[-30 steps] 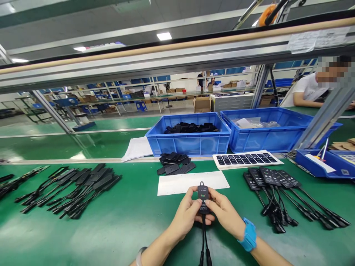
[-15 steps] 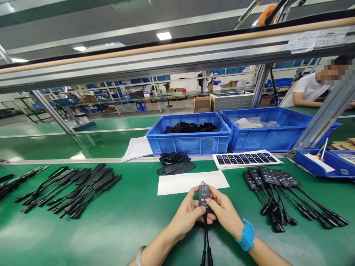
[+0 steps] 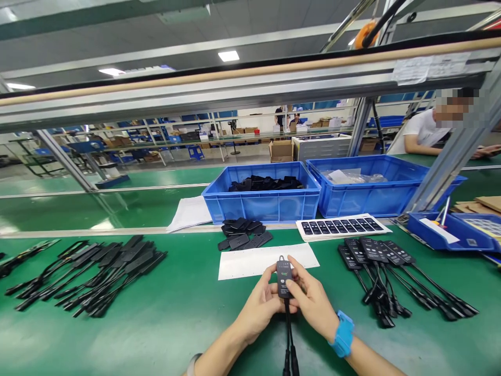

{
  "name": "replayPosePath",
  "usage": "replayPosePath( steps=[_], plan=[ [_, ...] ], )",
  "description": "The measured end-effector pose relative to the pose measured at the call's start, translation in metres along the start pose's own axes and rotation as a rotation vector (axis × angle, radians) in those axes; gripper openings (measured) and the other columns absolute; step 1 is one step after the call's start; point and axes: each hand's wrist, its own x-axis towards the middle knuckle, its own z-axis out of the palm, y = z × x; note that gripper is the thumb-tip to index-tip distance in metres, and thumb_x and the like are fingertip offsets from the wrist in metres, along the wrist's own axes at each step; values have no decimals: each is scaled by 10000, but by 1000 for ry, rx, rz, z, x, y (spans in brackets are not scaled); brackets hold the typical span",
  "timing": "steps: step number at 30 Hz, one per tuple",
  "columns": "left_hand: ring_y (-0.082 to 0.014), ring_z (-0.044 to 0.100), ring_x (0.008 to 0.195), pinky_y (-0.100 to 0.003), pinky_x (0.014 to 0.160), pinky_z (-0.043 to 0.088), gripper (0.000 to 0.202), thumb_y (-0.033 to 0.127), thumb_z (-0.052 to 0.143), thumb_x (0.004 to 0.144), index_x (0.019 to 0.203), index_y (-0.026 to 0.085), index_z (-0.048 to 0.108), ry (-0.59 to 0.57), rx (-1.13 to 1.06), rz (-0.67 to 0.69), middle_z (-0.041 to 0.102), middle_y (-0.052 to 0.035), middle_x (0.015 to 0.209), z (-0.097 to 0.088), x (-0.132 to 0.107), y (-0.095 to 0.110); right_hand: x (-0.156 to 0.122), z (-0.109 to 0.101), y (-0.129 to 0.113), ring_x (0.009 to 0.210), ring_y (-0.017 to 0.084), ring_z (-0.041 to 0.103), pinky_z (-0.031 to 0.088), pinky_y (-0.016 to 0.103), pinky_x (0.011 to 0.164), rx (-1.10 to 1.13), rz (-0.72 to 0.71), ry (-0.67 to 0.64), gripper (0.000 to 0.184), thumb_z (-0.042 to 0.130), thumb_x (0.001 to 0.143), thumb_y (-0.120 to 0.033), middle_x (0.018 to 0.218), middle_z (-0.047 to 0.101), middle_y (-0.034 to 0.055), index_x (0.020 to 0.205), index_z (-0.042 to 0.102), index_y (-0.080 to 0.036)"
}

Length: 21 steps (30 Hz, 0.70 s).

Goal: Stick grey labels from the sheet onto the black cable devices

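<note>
Both my hands hold one small black controller (image 3: 283, 275) with a green mark on its face, upright above the green table. My left hand (image 3: 259, 308) grips its left side, fingers curled round it. My right hand (image 3: 311, 302), with a blue watch on the wrist, pinches its right side, thumb on the face. Two black cables (image 3: 288, 339) hang from the controller toward me. Just beyond it lies a white backing sheet (image 3: 250, 261).
A pile of black cabled units (image 3: 97, 274) lies at left, a finished row (image 3: 383, 271) at right. A label sheet (image 3: 342, 226), loose black covers (image 3: 242, 233), two blue bins (image 3: 266, 201) (image 3: 376, 193) and a small blue tray (image 3: 454, 232) stand behind. Another person sits far right.
My hands and the controller have stayed together with only slight finger shifts. The view has drifted a little, so everything sits slightly lower and leftward.
</note>
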Motion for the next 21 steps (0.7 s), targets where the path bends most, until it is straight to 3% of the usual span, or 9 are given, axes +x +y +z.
replayPosePath(
  steps=[4,7,9,12,16,18,21],
  plan=[
    [-241,647,1036,-387,928,456,995,43,628,609,1471,246,173,-71,-65,54,665,-97,1144,-8,2,-7,1,-1,1,1108,252,545,495,377,918,-283,-185,9,720,559,808,-277,1286,517,117,1472,288,-207],
    [-250,613,1096,-446,980,429,903,109,616,692,1477,253,193,-76,191,91,599,-126,1267,-15,3,-9,13,-20,2,1109,244,544,487,380,930,-491,-240,87,628,436,880,-250,1240,512,126,1480,255,-201],
    [-249,581,1141,-461,1008,418,727,142,580,762,1433,245,321,-18,509,157,567,-128,1314,-19,3,-9,23,-42,2,1075,260,556,496,385,898,-721,-186,203,587,402,889,-239,1221,494,154,1461,293,-162],
    [-269,504,1238,-495,1064,375,536,160,539,812,1338,247,476,39,978,284,545,-112,1351,-24,2,-10,35,-82,4,966,304,577,496,427,811,-1110,20,340,524,426,863,-194,1173,514,206,1378,424,-94],
    [-316,330,1372,-560,1116,280,505,179,552,816,1317,220,503,24,1368,280,405,-143,1468,-25,1,-11,39,-115,6,1052,434,489,391,596,807,-1229,157,469,477,380,819,-60,1178,503,300,1274,521,-34],
    [-329,279,1396,-578,1122,253,505,208,561,826,1327,205,490,7,1450,225,363,-163,1491,-23,0,-11,40,-114,8,1108,433,448,369,598,837,-1217,134,451,471,364,835,-60,1253,470,287,1278,526,-62],
    [-339,261,1402,-579,1130,230,521,242,556,841,1350,181,467,-19,1522,172,354,-183,1491,-20,0,-11,45,-95,15,1058,312,509,415,455,879,-1149,21,241,406,414,889,-152,1222,554,173,1269,555,-155]
  ],
)
